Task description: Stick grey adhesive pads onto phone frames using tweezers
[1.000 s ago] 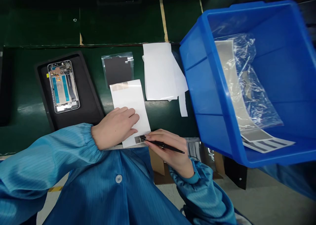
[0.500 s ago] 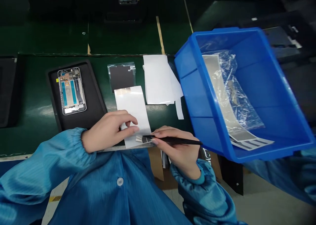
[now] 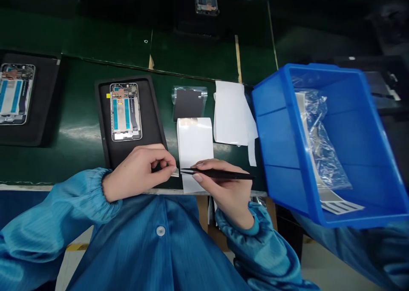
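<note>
My right hand [image 3: 225, 193] pinches black tweezers [image 3: 220, 175] at the near edge of the white backing sheet [image 3: 194, 144]; my left hand [image 3: 137, 171] curls beside it, its hold unclear. The phone frame [image 3: 125, 112] lies in its black tray [image 3: 102, 133], far left.

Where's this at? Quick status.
Seems done: white liner sheets set aside. In hand: right hand holds black tweezers, tips at the left hand. Seems left: label strip in the blue bin, and the phone frame.
</note>
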The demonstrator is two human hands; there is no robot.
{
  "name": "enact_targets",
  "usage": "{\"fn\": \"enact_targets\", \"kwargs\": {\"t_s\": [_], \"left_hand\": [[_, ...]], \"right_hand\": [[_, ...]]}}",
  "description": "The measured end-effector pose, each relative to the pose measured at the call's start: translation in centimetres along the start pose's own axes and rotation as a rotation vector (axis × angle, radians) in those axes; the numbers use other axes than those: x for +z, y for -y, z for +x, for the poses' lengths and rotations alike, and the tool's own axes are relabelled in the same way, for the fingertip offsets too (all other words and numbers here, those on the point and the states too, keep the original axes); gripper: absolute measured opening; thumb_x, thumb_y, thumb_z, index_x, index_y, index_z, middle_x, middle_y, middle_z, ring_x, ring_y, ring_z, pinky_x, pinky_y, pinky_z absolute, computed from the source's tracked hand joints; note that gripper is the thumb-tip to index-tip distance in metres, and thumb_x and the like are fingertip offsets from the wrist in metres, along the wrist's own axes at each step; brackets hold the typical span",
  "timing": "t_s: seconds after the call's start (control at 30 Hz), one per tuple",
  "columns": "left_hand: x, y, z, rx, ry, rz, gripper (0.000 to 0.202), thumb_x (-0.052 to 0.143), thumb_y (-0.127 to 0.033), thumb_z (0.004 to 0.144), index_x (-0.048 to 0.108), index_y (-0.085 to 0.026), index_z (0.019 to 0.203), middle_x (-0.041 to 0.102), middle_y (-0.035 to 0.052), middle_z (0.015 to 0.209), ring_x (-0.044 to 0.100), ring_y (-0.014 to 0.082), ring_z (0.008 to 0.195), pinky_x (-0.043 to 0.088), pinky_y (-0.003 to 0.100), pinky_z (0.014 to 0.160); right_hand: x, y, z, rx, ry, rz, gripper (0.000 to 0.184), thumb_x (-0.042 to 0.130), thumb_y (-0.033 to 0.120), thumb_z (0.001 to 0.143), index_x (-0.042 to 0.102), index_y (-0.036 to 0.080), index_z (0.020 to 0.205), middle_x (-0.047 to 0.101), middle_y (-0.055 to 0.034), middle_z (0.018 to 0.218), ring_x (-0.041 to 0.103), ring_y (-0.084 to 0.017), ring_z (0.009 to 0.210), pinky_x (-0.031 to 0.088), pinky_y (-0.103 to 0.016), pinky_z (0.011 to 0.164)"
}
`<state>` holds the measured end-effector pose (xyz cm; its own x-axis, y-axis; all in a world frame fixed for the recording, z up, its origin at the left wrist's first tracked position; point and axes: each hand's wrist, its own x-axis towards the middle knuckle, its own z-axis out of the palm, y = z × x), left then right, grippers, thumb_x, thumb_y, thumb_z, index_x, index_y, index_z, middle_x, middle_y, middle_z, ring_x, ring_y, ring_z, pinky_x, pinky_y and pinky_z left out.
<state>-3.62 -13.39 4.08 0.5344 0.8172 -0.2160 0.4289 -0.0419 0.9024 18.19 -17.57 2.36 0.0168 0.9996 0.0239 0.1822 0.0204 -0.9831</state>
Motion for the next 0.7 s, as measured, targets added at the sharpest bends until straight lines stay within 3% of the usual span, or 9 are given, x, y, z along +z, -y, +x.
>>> {"fn": "enact_targets", "kwargs": {"t_s": [0.27,0.7], "left_hand": [[-1.6,1.5,-1.2,0.012,-0.063,-0.038,0.012,0.061,-0.023,0.089,0.073,-0.02,0.087,0.061,-0.0005,0.082,0.056,0.0097,0.069,0.044,0.023,0.06],[-2.9,2.9,-1.8,0.056,-0.134,-0.039,0.011,0.062,-0.02,0.089,0.072,-0.02,0.087,0.062,-0.0022,0.079,0.058,0.0092,0.071,0.046,0.022,0.064]], "right_hand": [[2.8,0.3,0.9,-0.009,0.031,0.017,0.01,0.083,0.019,0.074,0.077,0.024,0.08,0.078,-0.0031,0.079,0.075,-0.021,0.072,0.066,-0.033,0.066],[4.7,0.3,1.7,-0.009,0.052,-0.064,0.009,0.083,0.02,0.076,0.076,0.024,0.081,0.078,-0.0032,0.079,0.075,-0.021,0.071,0.065,-0.034,0.067]]}}
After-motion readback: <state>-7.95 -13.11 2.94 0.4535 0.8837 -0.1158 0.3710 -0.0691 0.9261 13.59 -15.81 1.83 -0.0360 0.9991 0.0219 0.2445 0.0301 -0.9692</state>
